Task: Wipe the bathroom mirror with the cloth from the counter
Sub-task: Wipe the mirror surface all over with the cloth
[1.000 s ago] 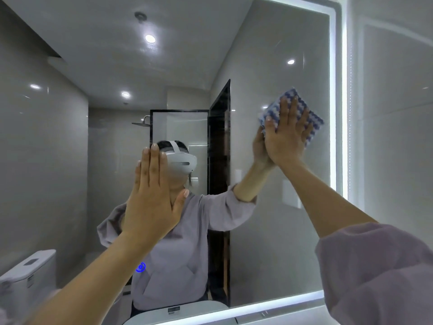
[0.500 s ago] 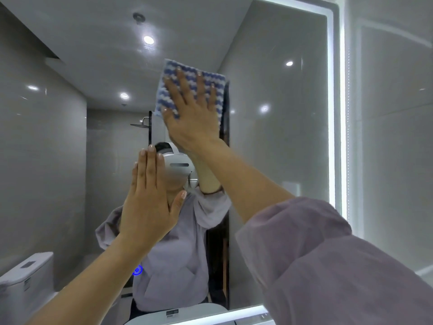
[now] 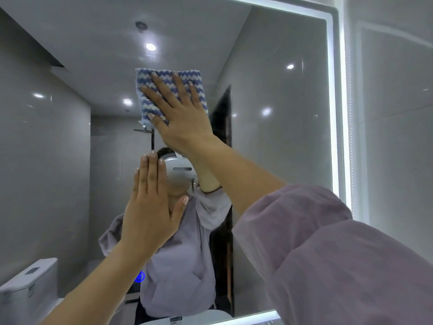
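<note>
Head view: my right hand (image 3: 185,120) is flat, fingers spread, pressing the blue-and-white cloth (image 3: 171,95) onto the mirror (image 3: 276,137), upper middle of the glass. My left hand (image 3: 150,214) is open, palm flat against the mirror lower down, holding nothing. Lit strip (image 3: 334,113) runs along the mirror's right edge

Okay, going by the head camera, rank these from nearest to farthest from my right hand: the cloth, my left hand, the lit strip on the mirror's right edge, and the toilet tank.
1. Cloth: under the right hand, pressed flat on the mirror.
2. Left hand: just below, flat on the glass.
3. Lit strip: far right edge.
4. Toilet tank: bottom left corner, farthest.
</note>
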A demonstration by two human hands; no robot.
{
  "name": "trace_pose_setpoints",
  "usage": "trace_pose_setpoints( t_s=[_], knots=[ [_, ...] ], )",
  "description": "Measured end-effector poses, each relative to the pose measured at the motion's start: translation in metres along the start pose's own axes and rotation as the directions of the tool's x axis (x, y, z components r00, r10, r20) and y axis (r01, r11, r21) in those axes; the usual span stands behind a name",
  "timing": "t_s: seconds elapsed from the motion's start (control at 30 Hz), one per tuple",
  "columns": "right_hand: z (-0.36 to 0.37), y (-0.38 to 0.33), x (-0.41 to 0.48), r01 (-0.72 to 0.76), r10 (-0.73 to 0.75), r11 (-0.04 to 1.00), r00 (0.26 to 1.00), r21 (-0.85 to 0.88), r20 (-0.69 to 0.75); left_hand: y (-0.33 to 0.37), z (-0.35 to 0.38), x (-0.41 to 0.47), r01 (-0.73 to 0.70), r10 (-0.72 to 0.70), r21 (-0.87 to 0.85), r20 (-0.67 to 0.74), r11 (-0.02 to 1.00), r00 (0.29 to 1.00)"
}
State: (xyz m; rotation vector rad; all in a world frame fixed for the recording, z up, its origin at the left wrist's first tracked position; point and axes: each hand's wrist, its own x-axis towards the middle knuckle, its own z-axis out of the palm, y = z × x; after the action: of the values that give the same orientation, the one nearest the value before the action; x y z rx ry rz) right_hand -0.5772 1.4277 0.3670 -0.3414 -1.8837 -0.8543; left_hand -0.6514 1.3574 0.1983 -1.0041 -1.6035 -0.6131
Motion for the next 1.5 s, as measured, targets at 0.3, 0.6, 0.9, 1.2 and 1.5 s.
trace_pose_setpoints(
  t_s=[0.3, 0.6, 0.9, 1.2, 1.5],
  knots=[
    [-0.007, 0.084, -0.025, -0.259, 0.259, 0.961, 0.966, 0.096, 0.016, -0.001, -0.001, 0.000, -0.017, 0.016, -0.034, -0.026, 0.999, 1.000],
    [-0.005, 0.137, -0.059, -0.612, 0.614, 0.780, 0.789, 0.129, 0.030, 0.000, 0.000, 0.000, -0.018, 0.011, -0.092, -0.076, 0.996, 0.997],
    [0.000, 0.091, -0.045, -0.637, 0.639, 0.762, 0.769, 0.119, 0.022, -0.002, -0.001, 0.000, -0.039, 0.031, -0.091, -0.088, 0.995, 0.996],
    [0.006, -0.014, -0.030, -0.302, 0.303, 0.948, 0.953, 0.097, -0.002, 0.000, -0.001, 0.000, -0.018, 0.015, -0.062, -0.050, 0.998, 0.999],
    [0.010, -0.023, -0.039, -0.097, 0.094, 0.994, 0.994, 0.050, 0.048, 0.001, -0.002, 0.000, 0.002, -0.004, -0.054, -0.039, 0.999, 0.999]
  ],
)
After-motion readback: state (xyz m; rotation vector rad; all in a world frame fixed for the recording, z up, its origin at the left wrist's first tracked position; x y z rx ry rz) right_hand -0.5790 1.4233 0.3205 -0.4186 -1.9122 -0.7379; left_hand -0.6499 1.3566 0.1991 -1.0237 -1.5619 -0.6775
